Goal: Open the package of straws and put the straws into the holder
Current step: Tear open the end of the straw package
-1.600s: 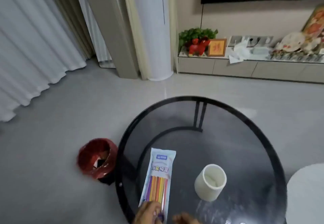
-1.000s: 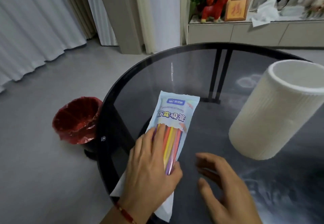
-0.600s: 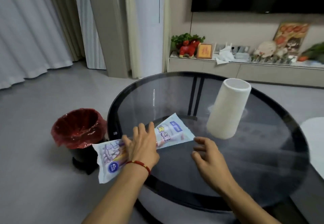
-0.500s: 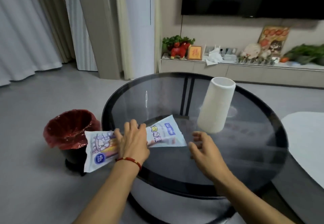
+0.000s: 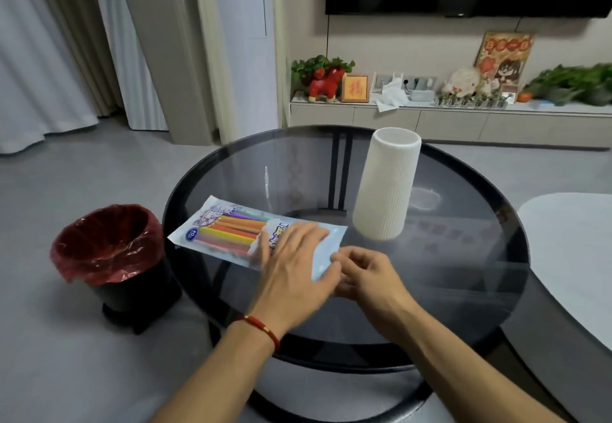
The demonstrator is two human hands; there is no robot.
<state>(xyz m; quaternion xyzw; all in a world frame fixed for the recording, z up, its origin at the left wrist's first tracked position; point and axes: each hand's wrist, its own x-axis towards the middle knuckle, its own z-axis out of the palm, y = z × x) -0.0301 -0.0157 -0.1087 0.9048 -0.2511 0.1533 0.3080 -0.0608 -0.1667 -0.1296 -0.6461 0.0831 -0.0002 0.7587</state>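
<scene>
Sealed straw package (image 5: pixel 231 234) lies flat near upright white holder (image 5: pixel 385 187).

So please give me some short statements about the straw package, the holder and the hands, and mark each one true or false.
1. The straw package lies flat on the glass table. True.
2. The white holder already has straws in it. False: none stick out of it, and the straws are still in the package.
3. The left hand rests on the package. True.
4. The right hand grips the holder. False: it is at the package's near end.
5. The red-lined bin stands on the table. False: on the floor.

package (image 5: pixel 231 232) on table (image 5: pixel 463 290), holder (image 5: pixel 385 187) right, bin (image 5: pixel 109 254) left
</scene>
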